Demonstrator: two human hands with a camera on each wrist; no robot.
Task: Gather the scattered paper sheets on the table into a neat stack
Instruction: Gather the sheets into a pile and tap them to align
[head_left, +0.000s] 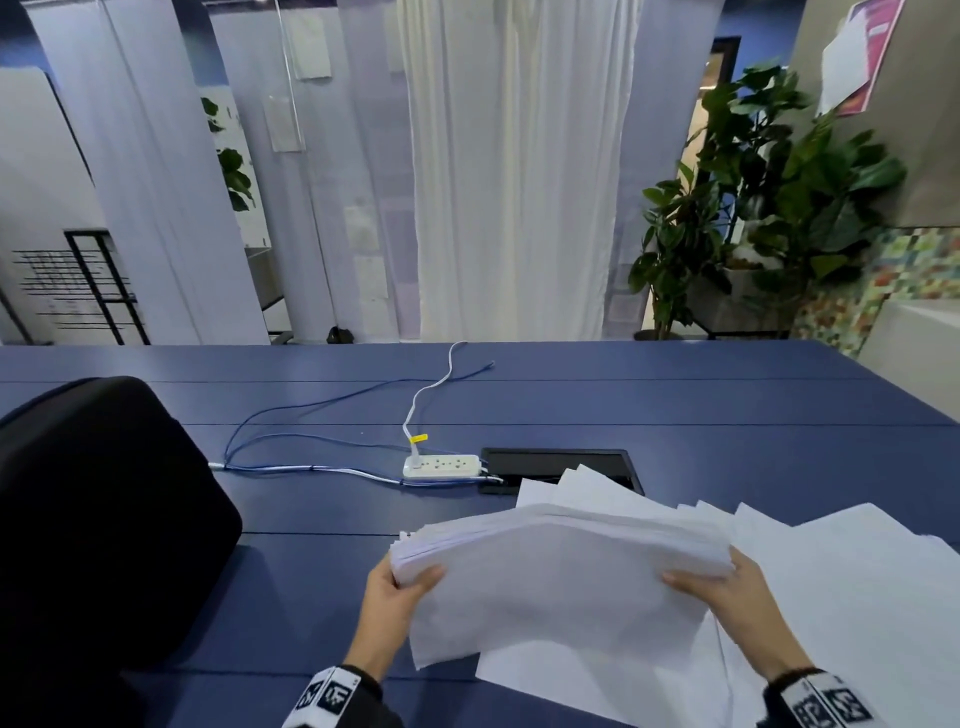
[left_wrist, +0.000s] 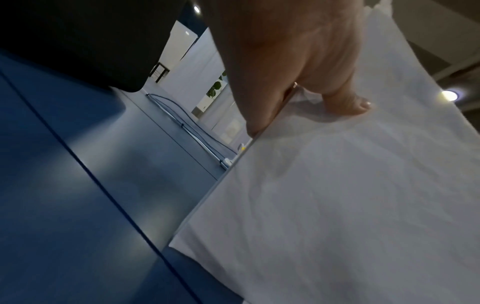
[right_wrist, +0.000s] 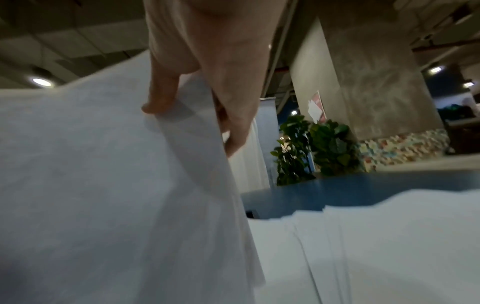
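Observation:
A thick bundle of white paper sheets (head_left: 561, 566) is held above the blue table (head_left: 311, 493), its edges uneven and its near side sagging. My left hand (head_left: 400, 587) grips the bundle's left end, thumb on top; the left wrist view shows that thumb (left_wrist: 358, 105) pressing on the paper bundle (left_wrist: 337, 205). My right hand (head_left: 727, 582) grips the right end, and in the right wrist view its thumb (right_wrist: 161, 98) lies on the paper bundle (right_wrist: 103, 185) with fingers behind the edge. Loose sheets (head_left: 857, 582) lie fanned out on the table beneath and to the right, seen close as loose sheets (right_wrist: 376, 246).
A white power strip (head_left: 441, 466) with blue and white cables (head_left: 311, 415) lies mid-table beside a black cable hatch (head_left: 556, 462). A black chair back (head_left: 93, 519) stands at the left. Potted plants (head_left: 769, 197) and curtains (head_left: 509, 166) stand beyond the far edge.

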